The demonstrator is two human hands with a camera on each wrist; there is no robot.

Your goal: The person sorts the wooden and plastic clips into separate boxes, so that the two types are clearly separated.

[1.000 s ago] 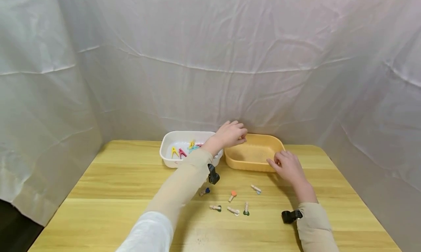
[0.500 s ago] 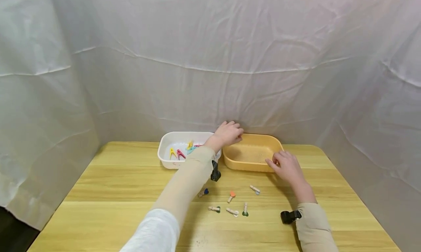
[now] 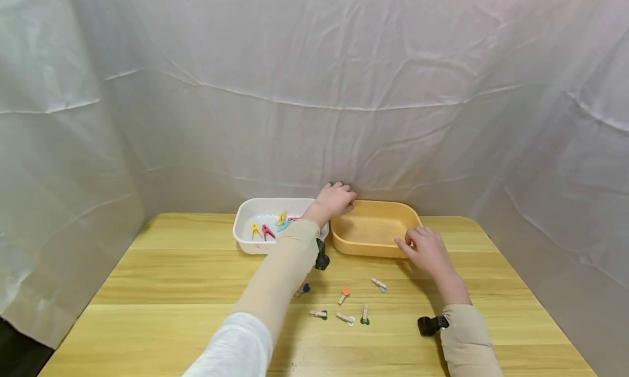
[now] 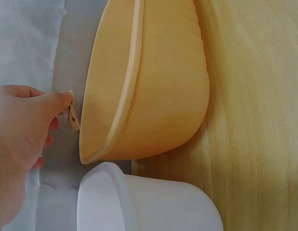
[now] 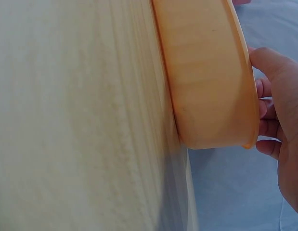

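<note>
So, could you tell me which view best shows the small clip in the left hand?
The left wrist view: the wooden clip shows pinched at the left hand fingertips beside the orange tray. In the head view the hand hides it; the right wrist view misses it.

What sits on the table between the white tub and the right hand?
The orange tub, seen in the head view, between the white tub and the right hand, which grips its near rim.
</note>
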